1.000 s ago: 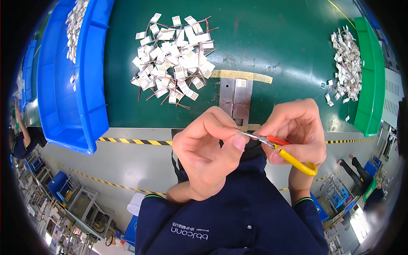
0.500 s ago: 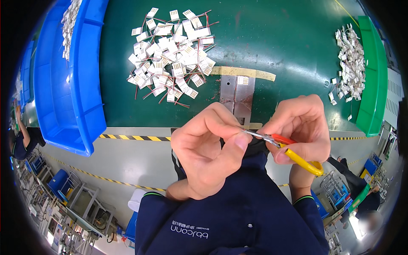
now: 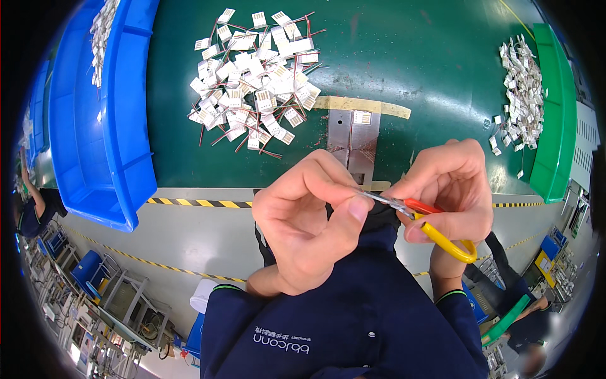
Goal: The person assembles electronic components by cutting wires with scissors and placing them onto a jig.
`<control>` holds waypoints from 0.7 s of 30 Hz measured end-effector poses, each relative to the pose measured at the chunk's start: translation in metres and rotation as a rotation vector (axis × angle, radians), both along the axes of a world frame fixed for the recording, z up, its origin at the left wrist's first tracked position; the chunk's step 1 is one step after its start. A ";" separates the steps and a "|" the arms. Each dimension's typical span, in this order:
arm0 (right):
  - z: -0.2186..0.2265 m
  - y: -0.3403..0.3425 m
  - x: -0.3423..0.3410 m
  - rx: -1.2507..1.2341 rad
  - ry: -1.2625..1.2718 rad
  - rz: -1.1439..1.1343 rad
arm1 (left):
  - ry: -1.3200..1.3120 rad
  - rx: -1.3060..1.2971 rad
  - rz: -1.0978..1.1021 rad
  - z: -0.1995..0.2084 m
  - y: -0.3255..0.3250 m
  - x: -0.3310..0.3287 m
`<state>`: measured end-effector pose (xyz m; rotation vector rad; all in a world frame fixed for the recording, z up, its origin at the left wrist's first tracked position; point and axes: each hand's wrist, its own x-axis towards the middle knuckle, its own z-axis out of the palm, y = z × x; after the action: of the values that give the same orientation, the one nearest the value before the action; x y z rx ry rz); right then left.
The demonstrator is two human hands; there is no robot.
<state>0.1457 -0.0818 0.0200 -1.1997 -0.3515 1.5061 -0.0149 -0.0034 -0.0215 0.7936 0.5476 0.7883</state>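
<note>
In front of my body, above the floor at the table's near edge, both my hands are raised. My right hand (image 3: 449,189) is closed around a pair of scissors (image 3: 449,242) with one yellow and one red handle. Their thin metal blades point left, to the fingertips of my left hand (image 3: 310,221). That hand is closed in a pinch between thumb and forefinger. Whatever it pinches is too small or hidden to make out. Behind the hands, a metal plate fixture (image 3: 364,140) lies on the green table, with one small white USB-type connector (image 3: 362,118) at its top.
A heap of white connectors with red and dark wires (image 3: 252,82) covers the table at left centre. A blue bin (image 3: 129,126) stands left; a green tray (image 3: 555,126) stands right beside a pile of small white parts (image 3: 522,95). Tan tape (image 3: 379,107) crosses the fixture's far end.
My hands and the scissors stay almost in place, with only a slight shift. At the far right, another person in the background has moved, carrying a green object.
</note>
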 end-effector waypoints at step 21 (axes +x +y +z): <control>0.005 0.000 -0.001 0.117 0.073 -0.217 | 0.053 -0.011 0.017 -0.003 0.000 -0.003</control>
<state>0.1443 -0.0816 0.0252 -1.0523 -0.2481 1.3195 -0.0176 -0.0034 -0.0244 0.8028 0.6058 0.7808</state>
